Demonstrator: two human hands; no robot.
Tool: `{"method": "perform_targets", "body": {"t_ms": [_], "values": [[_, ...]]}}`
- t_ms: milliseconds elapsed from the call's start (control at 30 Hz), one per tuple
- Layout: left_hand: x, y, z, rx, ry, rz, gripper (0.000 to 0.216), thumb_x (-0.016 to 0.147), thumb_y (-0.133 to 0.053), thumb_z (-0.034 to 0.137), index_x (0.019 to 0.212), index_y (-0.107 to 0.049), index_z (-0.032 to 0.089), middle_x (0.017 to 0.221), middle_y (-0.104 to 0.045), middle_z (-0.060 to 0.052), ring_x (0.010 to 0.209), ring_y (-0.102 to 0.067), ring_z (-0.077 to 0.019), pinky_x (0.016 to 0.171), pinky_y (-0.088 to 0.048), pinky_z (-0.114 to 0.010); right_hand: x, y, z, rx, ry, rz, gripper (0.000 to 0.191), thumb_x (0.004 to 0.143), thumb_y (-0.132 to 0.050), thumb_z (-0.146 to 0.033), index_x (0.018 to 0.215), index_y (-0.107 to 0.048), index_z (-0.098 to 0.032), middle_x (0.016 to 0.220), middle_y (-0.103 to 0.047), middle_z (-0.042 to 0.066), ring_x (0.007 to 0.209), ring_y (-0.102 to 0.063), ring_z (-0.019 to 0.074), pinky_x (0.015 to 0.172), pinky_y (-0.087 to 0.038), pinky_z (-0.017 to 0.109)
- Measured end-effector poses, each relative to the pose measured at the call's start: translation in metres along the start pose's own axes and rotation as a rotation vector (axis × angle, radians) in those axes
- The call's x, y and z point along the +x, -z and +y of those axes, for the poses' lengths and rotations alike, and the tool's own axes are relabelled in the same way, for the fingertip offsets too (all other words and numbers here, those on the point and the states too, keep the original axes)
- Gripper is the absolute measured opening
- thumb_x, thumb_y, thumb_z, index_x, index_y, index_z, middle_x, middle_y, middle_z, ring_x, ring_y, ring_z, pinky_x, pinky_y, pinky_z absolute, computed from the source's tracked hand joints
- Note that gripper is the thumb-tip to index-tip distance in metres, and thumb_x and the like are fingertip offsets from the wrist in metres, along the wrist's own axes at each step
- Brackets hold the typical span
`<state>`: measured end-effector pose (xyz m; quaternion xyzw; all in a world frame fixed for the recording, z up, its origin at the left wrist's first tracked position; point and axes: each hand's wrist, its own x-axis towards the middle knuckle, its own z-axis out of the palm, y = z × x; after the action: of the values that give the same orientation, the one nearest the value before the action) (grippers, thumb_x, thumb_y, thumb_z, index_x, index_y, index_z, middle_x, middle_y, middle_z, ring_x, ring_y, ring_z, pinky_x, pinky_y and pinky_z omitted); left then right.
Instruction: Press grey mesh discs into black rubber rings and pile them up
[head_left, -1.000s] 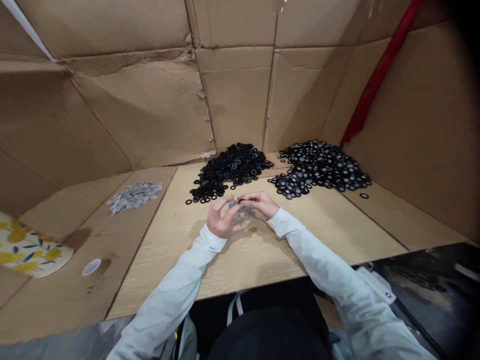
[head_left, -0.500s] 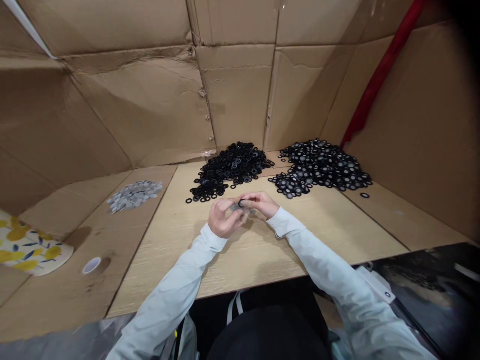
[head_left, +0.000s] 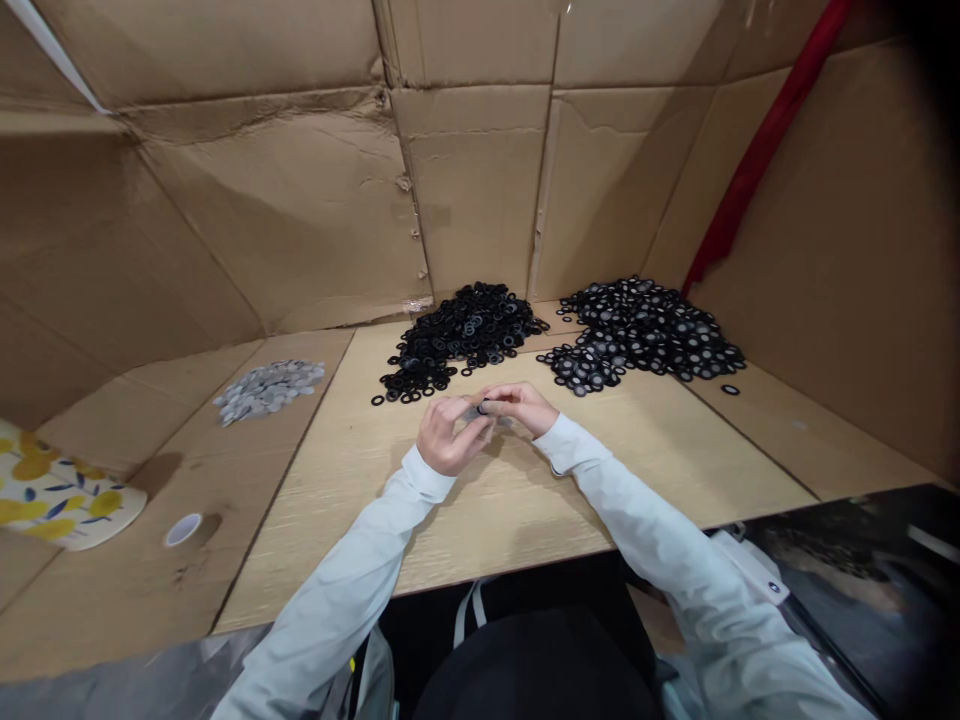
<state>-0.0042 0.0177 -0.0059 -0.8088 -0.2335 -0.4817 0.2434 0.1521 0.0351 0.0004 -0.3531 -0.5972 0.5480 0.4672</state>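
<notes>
Both hands meet over the middle of the light wooden table (head_left: 480, 520). My left hand (head_left: 445, 436) is curled, its fingers closed around several small grey discs. My right hand (head_left: 521, 405) pinches a small black ring (head_left: 482, 408) against the left fingertips. Behind the hands lies a heap of plain black rings (head_left: 463, 337). To its right sits a heap of black rings with grey centres (head_left: 643, 336). A small pile of grey discs (head_left: 268, 389) lies far left on the cardboard.
Cardboard walls (head_left: 300, 200) enclose the table on all sides, with a red strip (head_left: 750, 160) at the back right. A yellow-patterned object (head_left: 60, 495) and a small white cap (head_left: 183, 530) lie at the left. One stray ring (head_left: 729, 390) sits at the right.
My left hand's fingers have curled shut from a looser, more spread pose. The black ring has come in closer against the left fingertips. The piles have not moved.
</notes>
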Motion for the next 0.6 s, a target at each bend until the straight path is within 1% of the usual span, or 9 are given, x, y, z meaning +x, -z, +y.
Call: {"method": "perform_targets", "body": {"t_ms": [100, 233, 300, 367, 467, 533, 600], "values": [[-0.001, 0.000, -0.001, 0.003, -0.006, -0.006, 0.010, 0.066, -0.059, 0.026, 0.076, -0.062, 0.024, 0.084, -0.056, -0.006, 0.080, -0.055, -0.0166, 0.067, -0.044, -0.032, 0.000, 0.000, 0.000, 0.009, 0.005, -0.004, 0.020, 0.052, -0.066, -0.034, 0.062, -0.065, -0.017, 0.082, -0.062, 0.004, 0.080, -0.053, 0.0160, 0.072, -0.040, 0.029], [-0.005, -0.001, -0.004, -0.088, -0.051, 0.013, 0.021, 0.066, -0.060, 0.023, 0.087, -0.060, 0.028, 0.090, -0.057, -0.004, 0.086, -0.053, -0.0174, 0.071, -0.043, -0.033, 0.000, 0.000, -0.001, 0.026, -0.001, -0.001, 0.020, 0.051, -0.067, -0.034, 0.061, -0.065, -0.017, 0.082, -0.062, 0.004, 0.081, -0.053, 0.0164, 0.073, -0.039, 0.029], [-0.007, -0.001, -0.006, -0.148, -0.052, -0.042, 0.023, 0.067, -0.059, 0.022, 0.089, -0.058, 0.030, 0.090, -0.057, -0.003, 0.088, -0.054, -0.0168, 0.074, -0.042, -0.034, -0.001, -0.001, -0.002, 0.030, -0.012, 0.007, 0.021, 0.050, -0.068, -0.034, 0.060, -0.065, -0.017, 0.082, -0.062, 0.004, 0.080, -0.053, 0.0166, 0.073, -0.039, 0.029], [-0.010, -0.001, -0.007, -0.194, -0.054, -0.149, 0.021, 0.069, -0.058, 0.021, 0.087, -0.058, 0.031, 0.087, -0.058, -0.002, 0.086, -0.055, -0.0158, 0.076, -0.043, -0.034, -0.001, -0.001, -0.003, 0.028, -0.017, 0.005, 0.021, 0.049, -0.068, -0.034, 0.061, -0.065, -0.017, 0.081, -0.063, 0.004, 0.080, -0.053, 0.0167, 0.073, -0.039, 0.029], [-0.011, 0.000, -0.005, -0.225, -0.079, -0.291, 0.015, 0.070, -0.055, 0.021, 0.082, -0.059, 0.030, 0.081, -0.060, -0.002, 0.080, -0.057, -0.0153, 0.074, -0.044, -0.035, -0.002, -0.001, -0.004, 0.025, -0.018, 0.001, 0.022, 0.050, -0.067, -0.034, 0.064, -0.065, -0.017, 0.082, -0.063, 0.004, 0.081, -0.054, 0.0166, 0.073, -0.039, 0.029], [-0.011, 0.001, -0.003, -0.248, -0.090, -0.318, 0.012, 0.071, -0.054, 0.020, 0.078, -0.059, 0.029, 0.078, -0.060, -0.002, 0.078, -0.057, -0.0153, 0.073, -0.045, -0.036, -0.002, -0.001, -0.005, 0.023, -0.023, 0.004, 0.022, 0.051, -0.067, -0.033, 0.065, -0.065, -0.017, 0.083, -0.063, 0.004, 0.080, -0.054, 0.0165, 0.073, -0.039, 0.029], [-0.010, 0.002, -0.001, -0.283, -0.102, -0.276, 0.012, 0.070, -0.054, 0.018, 0.075, -0.059, 0.028, 0.076, -0.060, -0.001, 0.076, -0.057, -0.0149, 0.072, -0.045, -0.036, -0.002, -0.002, -0.005, 0.021, -0.028, 0.006, 0.022, 0.050, -0.067, -0.033, 0.064, -0.065, -0.017, 0.082, -0.063, 0.004, 0.080, -0.054, 0.0163, 0.073, -0.039, 0.029]]}}
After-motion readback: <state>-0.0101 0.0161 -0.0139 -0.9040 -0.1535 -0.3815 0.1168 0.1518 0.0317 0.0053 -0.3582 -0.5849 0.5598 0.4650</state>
